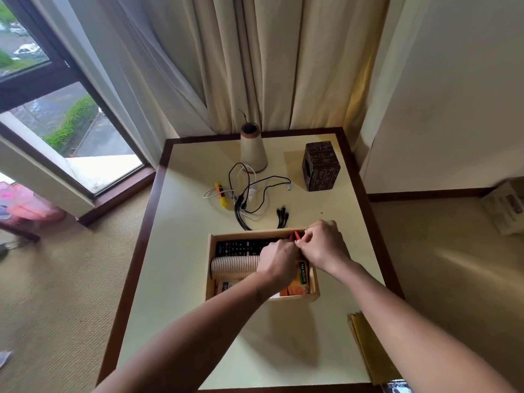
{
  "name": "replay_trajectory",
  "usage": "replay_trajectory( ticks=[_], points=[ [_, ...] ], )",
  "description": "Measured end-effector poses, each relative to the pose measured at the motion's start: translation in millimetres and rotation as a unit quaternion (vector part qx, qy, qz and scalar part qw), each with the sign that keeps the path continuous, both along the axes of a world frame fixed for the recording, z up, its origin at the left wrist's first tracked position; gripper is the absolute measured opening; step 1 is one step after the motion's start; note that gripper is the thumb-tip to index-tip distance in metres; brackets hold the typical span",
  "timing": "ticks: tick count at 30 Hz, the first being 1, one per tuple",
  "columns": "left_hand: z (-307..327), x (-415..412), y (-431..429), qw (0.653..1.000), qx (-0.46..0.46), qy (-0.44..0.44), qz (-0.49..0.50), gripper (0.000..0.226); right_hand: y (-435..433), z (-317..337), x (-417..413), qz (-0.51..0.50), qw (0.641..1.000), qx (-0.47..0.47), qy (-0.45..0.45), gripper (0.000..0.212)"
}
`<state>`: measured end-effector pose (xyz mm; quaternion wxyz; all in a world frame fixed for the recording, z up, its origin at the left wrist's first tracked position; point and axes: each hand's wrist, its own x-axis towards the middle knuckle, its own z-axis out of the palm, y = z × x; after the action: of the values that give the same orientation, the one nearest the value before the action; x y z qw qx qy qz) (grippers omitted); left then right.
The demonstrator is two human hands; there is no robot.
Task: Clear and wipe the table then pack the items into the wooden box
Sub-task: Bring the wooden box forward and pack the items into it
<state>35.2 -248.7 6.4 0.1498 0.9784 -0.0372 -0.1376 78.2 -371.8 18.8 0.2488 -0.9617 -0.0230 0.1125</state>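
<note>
Both hands meet over the box point(210, 268): left hand point(279, 260) and right hand point(326, 245) pinch closed on a small orange item point(296, 236).

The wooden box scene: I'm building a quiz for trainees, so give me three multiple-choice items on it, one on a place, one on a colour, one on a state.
1. Where does the black remote lie?
A. inside the wooden box, along its far side
B. beside the vase
C. on the carpet

2. What colour is the marker among the cables?
A. blue
B. yellow and orange
C. green

3. How does the stack of paper cups sit?
A. upright on the table
B. on its side in the box
C. held in the air

Answers: 1 A, the remote sits against the far wall. 2 B, its body is yellow with orange. 3 B, the stack lies sideways below the remote.
</note>
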Motion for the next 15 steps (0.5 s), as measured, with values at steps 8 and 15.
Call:
replay_trajectory(
  ticks=[8,15],
  points=[
    [0,-11,1,0.995,0.034,0.026,-0.095,0.016,6,-3,-8,-0.061,0.998,0.002,-0.024,0.013],
    [2,-9,5,0.98,0.084,0.059,-0.168,0.009,15,3,2,-0.105,0.994,-0.01,0.035,0.015]
  ],
)
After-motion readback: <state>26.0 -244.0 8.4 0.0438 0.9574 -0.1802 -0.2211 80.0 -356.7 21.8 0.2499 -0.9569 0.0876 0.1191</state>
